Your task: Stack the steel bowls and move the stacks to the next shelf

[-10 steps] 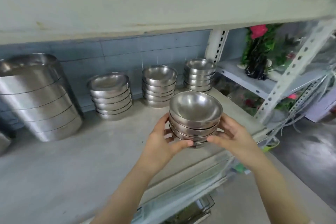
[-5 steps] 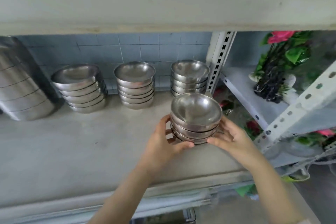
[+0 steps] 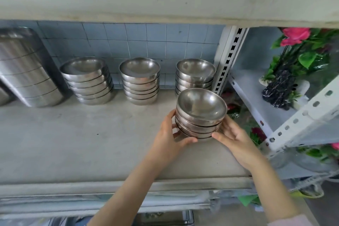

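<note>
- Held stack of steel bowls (image 3: pixel 200 113) sat right of frame centre, tilted toward the left, clamped between left hand (image 3: pixel 169 138) and right hand (image 3: pixel 233 138), fingers curled on its lower rims.
- Risk: top bowl could slide off; smooth nested steel, tilt uncorrected.
- Risk: could knock rear stack (image 3: pixel 195 77) just behind.
- Shelf (image 3: pixel 73 143) edge and upright post (image 3: pixel 227 60) close; overshoot likely drops it.

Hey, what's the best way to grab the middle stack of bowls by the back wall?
Grip the middle stack low, at the bottom bowl's sides, one hand from each side. The walls flare out upward, so a low hold carries the whole stack. Open shelf lies in front and gaps separate it from its neighbours.
</note>
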`<state>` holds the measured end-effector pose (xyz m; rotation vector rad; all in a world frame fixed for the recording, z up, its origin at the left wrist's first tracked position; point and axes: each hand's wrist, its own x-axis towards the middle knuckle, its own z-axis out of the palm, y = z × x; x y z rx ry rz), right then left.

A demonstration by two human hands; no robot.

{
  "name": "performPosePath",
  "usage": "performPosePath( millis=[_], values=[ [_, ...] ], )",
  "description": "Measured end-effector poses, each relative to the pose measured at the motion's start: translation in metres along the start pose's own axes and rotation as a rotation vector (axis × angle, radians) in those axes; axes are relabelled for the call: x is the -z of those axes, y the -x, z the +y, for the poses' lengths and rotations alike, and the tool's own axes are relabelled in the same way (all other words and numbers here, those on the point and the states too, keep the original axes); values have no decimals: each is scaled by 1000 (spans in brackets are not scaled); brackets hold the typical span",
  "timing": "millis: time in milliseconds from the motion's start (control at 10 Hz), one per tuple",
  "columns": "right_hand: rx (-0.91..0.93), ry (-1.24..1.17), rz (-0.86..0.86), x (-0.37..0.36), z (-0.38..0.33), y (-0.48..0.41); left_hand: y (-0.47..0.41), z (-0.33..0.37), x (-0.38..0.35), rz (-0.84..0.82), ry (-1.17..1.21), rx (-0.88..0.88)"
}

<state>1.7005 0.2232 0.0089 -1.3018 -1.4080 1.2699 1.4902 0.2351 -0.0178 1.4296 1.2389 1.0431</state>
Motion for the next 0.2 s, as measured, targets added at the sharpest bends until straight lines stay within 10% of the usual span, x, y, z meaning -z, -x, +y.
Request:
performPosePath(
  millis=[200],
  values=[
    [177, 214, 428, -10, 3, 43, 50, 5, 8, 89, -193, -178]
  ],
)
